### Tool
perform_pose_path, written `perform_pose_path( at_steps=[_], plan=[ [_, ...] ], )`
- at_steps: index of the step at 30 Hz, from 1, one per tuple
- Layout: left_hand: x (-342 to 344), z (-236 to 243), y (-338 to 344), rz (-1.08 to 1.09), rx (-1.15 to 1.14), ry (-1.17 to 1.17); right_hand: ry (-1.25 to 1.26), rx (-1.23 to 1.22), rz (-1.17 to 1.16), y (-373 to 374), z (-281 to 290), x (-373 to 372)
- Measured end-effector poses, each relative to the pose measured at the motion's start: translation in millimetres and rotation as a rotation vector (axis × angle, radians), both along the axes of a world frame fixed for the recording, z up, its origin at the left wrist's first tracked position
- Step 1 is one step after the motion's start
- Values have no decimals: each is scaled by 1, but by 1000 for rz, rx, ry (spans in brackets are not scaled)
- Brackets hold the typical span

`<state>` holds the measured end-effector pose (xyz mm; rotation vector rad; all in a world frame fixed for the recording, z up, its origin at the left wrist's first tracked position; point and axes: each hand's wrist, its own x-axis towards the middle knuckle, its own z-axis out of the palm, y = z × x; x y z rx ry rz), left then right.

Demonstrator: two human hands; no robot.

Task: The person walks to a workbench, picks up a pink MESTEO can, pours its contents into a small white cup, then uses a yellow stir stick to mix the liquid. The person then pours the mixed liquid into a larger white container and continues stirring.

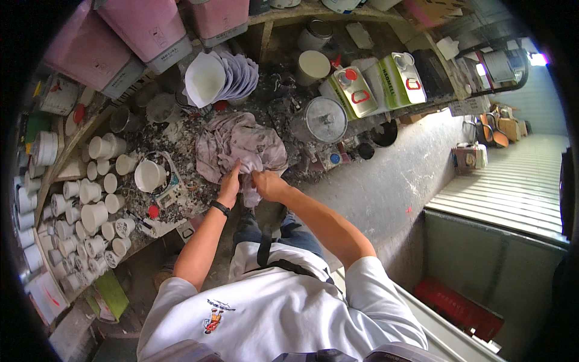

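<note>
A stained, pale pinkish cloth rag (241, 142) lies bunched on the paint-spattered bench in front of me. My left hand (230, 186) grips its near edge, with a dark band on the wrist. Just to the right, my right hand (269, 184) is closed on the same cloth, fingers curled into a fold. A strip of the rag hangs down between both hands over the bench edge. To the left of the rag, a white cup (149, 175) stands on a small scale (171, 192).
Many white cups (93, 216) crowd the left side. Behind the rag are stacked paper cones (224, 75), a lidded metal can (325, 119) and rectangular green-and-white tins (395, 81). Pink containers (142, 27) stand at the upper left. A red crate (458, 308) sits low at the right.
</note>
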<state>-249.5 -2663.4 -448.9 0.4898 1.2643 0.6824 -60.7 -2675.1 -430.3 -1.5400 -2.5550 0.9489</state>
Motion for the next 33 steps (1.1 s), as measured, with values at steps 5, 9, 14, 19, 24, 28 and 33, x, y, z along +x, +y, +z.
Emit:
perform_pose_path(
  at_steps=[5, 9, 14, 19, 24, 28, 33],
  plan=[
    [-11, -2, -1, 59, -65, -181, 1223, -1055, -709, -37, 100, 24],
    [-19, -1, -12, -19, -65, -225, 2064, -1227, -217, -86, 197, 49],
    [-21, 4, -25, -80, -30, -115, 2138, -918, 94, -113, 247, 75],
    [0, 3, -62, 203, 84, 234, 2056, -712, -59, -161, 231, 145],
    [69, -22, -125, 33, 275, 312, 1846, -637, -627, -259, 214, 262],
    [141, -74, -174, -318, 416, 607, 1653, -492, -924, -338, 214, 336],
    [207, -117, -163, -1338, 720, 878, 1614, -386, -1246, -379, 195, 431]
  ],
)
